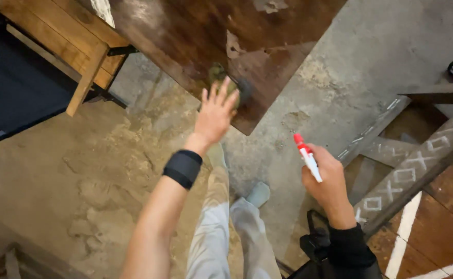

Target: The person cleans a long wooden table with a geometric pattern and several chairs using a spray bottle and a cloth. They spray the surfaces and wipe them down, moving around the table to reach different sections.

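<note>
Wiping the worn brown board (195, 36)

Left hand (215, 114) – fingers spread – presses a green pad (221, 77) near the board's corner; right hand (328, 181), below, grips a spray bottle (307, 157). Press flat, evenly.

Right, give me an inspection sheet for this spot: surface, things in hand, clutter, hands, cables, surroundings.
Surface: dark brown wooden board with patches of worn finish, its corner hanging over a rough grey concrete floor.
Things in hand: white marker with a red cap; blurred greenish pad or cloth on the board's corner.
Clutter: grey planks chalked with white squares and crosses at right.
Hands: left hand open, fingers spread over the greenish pad, black wristband on the forearm; right hand closed around the marker, cap pointing up.
Cables: nothing seen.
Surroundings: light wooden frame at upper left; sandy, cracked floor below; the person's pale trousers and shoes.
</note>
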